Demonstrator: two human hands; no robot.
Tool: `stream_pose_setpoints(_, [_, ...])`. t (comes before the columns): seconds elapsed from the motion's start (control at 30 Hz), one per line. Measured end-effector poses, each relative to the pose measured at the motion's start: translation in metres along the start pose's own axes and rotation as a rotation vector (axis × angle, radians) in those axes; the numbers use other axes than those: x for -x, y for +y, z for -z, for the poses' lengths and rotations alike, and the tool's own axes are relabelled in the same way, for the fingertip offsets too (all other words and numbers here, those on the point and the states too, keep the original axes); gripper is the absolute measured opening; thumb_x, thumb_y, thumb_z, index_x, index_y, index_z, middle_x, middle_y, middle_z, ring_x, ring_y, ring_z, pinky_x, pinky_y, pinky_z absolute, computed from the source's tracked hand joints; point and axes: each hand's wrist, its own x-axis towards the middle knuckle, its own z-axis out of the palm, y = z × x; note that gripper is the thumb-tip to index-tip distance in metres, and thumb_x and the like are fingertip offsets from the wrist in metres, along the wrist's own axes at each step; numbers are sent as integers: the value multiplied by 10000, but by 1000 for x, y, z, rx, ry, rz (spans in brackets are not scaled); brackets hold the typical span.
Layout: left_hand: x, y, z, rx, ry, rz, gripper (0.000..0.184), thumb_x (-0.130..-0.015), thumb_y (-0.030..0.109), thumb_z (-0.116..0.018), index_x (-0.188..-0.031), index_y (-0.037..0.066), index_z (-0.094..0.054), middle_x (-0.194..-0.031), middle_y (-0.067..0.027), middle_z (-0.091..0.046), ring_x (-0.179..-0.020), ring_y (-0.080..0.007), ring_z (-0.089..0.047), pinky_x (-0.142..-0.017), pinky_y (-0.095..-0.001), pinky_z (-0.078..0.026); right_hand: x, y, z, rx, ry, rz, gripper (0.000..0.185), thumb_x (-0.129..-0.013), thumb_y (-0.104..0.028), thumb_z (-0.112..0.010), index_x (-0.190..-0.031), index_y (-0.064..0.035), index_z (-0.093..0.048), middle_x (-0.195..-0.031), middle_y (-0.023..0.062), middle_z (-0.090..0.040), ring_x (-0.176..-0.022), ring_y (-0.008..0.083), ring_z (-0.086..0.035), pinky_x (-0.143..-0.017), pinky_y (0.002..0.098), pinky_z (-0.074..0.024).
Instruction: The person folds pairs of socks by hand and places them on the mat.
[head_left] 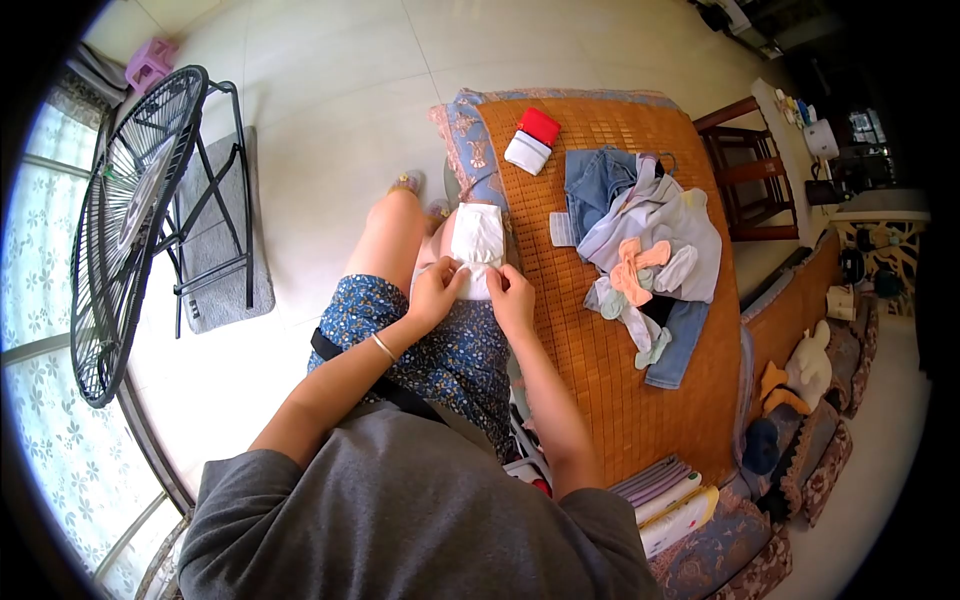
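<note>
A white cloth piece (477, 235), partly folded, lies across my lap and thigh; I cannot tell which garment it is. My left hand (437, 290), with a bangle at the wrist, pinches its near left edge. At the near right edge, the fingers of my right hand (511, 297) are closed on the same cloth. To the right, on the bamboo mat (560, 350), is a loose heap with a light grey top (690, 235), jeans (597, 185) and several small socks (632, 270). Farther up the mat sit a folded red cloth (540, 125) and a folded white cloth (527, 152).
A stack of folded clothes (665, 495) rests at the mat's near end. On the left stand a round black folding chair (135, 235) and a grey floor mat (225, 270). A wooden chair (748, 170) and a sofa with a plush toy (810, 360) are to the right.
</note>
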Motion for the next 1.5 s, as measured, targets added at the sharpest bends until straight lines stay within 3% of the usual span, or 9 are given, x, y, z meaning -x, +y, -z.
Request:
stream_pose_setpoints(0.03, [0,-1,-1,0,1,-1,209,-918,190,-597,-868,-10,-564,-605,-44,-525,-538,-65,-419,-489,-262,-349,1,0,0,26,22,69,303,-882,-222,-617,-714,8,-514,-580,131,-488,-513,231,-460,-515,352,-381])
stream_pose_setpoints(0.1, [1,-1,-1,-71,97,-187,225,-899,245,-611,-871,29,-557,-610,-131,-566,-502,-268,-525,-509,-384,-407,3,-1,1,52,46,137,298,-893,-223,-609,-726,4,-510,-602,138,-495,-532,256,-477,-527,362,-386])
stream_pose_setpoints(0.2, [4,2,2,-186,94,-231,220,-913,267,-590,-930,56,-530,-672,-163,-595,-593,-344,-590,-558,-429,-446,5,-2,4,59,52,209,263,-917,-219,-582,-773,-11,-511,-653,152,-512,-586,301,-507,-557,382,-398])
stream_pose_setpoints(0.3, [3,7,3,-200,62,-183,228,-924,288,-571,-958,72,-506,-686,-174,-603,-645,-362,-619,-569,-443,-454,4,-2,4,57,42,205,228,-915,-235,-577,-827,-32,-519,-694,192,-547,-647,378,-538,-569,459,-406])
stream_pose_setpoints(0.73, [-12,4,-4,-157,17,-29,252,-936,291,-560,-979,45,-524,-775,-236,-649,-692,-348,-652,-626,-380,-491,-4,-6,1,220,-4,26,255,-936,-324,-515,-843,-87,-522,-652,185,-605,-631,410,-593,-549,496,-432])
stream_pose_setpoints(0.8, [-14,-1,-6,-126,55,-56,249,-923,327,-555,-982,86,-542,-695,-198,-634,-671,-382,-631,-604,-459,-468,-7,-6,2,205,-6,11,257,-935,-326,-517,-835,-89,-521,-645,181,-604,-628,409,-593,-546,497,-432])
stream_pose_setpoints(1.23, [-14,-2,-2,-156,62,-94,286,-908,329,-577,-945,46,-563,-724,-195,-640,-675,-367,-636,-611,-445,-482,-6,-10,6,162,-10,30,261,-908,-296,-553,-796,-62,-524,-666,176,-589,-637,392,-587,-547,461,-425])
stream_pose_setpoints(1.5, [0,3,9,-109,-89,-64,279,-870,278,-626,-850,6,-566,-649,-146,-590,-569,-258,-582,-550,-361,-443,7,-6,15,109,-87,30,277,-860,-254,-603,-718,-29,-522,-633,165,-558,-619,366,-561,-550,438,-416])
